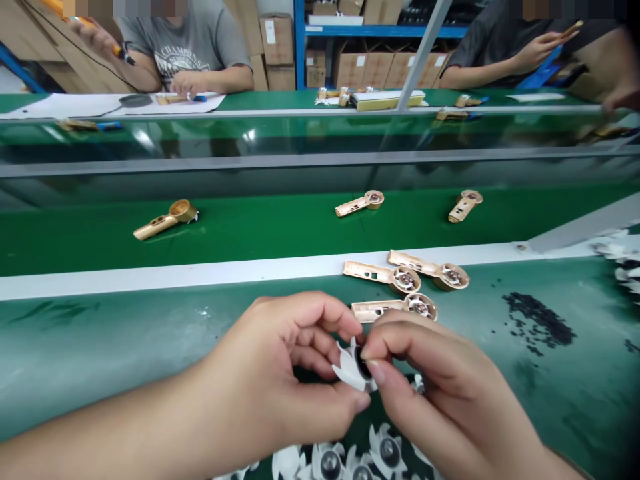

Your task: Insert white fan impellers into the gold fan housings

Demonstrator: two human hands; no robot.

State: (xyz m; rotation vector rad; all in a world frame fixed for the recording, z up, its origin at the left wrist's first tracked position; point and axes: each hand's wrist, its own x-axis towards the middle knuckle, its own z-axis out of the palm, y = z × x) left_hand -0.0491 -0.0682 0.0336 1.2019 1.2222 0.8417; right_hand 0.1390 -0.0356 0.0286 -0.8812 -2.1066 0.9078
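Note:
A white fan blade wheel [351,369] with a dark hub is held between both hands above the green work table. My left hand [300,380] curls around it, thumb below and fingers above. At the hub, the thumb and forefinger of my right hand [440,380] are pinched together; whatever lies between them is hidden. Just beyond the hands are three gold fan housings: the nearest housing [370,311], a second housing [373,271] and a third housing [417,262]. Several loose fan blade wheels [386,451] lie below my hands.
Small black pieces [537,320] are heaped at the right. Past a white rail [200,279], a green belt [265,230] carries gold housings, one a left housing [167,219]. Two co-workers sit across the line. More white blades [627,257] lie at the right edge.

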